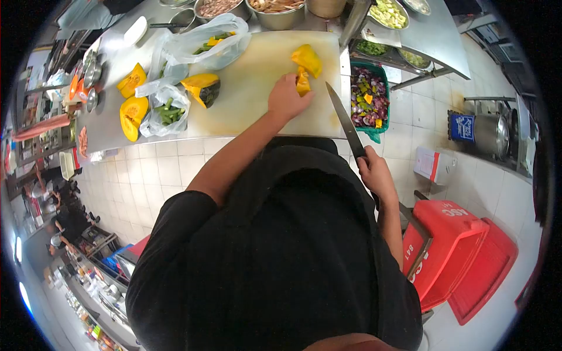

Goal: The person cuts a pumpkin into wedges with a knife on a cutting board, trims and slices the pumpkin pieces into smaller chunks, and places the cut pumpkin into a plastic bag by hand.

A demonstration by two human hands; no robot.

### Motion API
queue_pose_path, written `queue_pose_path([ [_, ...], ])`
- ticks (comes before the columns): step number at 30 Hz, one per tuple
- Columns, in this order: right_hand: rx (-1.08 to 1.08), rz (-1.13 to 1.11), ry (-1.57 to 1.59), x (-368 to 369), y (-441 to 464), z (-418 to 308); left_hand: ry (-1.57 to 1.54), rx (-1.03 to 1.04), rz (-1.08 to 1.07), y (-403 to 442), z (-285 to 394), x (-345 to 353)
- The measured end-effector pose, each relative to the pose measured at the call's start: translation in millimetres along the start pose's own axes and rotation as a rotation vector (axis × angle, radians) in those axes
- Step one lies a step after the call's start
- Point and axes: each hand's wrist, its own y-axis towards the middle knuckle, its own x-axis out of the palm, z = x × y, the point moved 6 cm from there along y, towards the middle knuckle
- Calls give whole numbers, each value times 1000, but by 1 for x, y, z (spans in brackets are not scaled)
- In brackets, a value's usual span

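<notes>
My left hand [290,96] is closed on a small pumpkin piece [302,83] over the right part of the white cutting board [252,88]. A larger peeled-looking pumpkin chunk [307,59] lies just beyond it, against the held piece. My right hand [374,171] grips the black handle of a long kitchen knife [345,117]. The blade points up and left past the board's right edge, apart from the pumpkin. A pumpkin wedge with dark green rind [204,89] rests at the board's left side.
Two more pumpkin wedges [133,117] and plastic bags of green vegetables [170,112] stand to the left. Below the board's right end is a green crate [370,96] of purple and yellow scraps. Metal bowls of food [276,17] line the back. A red bin [448,245] stands at the right.
</notes>
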Motion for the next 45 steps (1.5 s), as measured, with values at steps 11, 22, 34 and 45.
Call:
queue_pose_path([
  [11,-262,-41,-229,-12,49,-14,54,32,-19,-38,-13,-19],
  [22,-229,-117,-272,-37,67,-31,65,57,112,-64,-48,-51],
  [34,-273,140,-309,-47,134,-24,40,112,58,-95,-66,-64],
  [45,-191,-227,-309,77,87,-85,-81,48,133,-106,-81,-73],
])
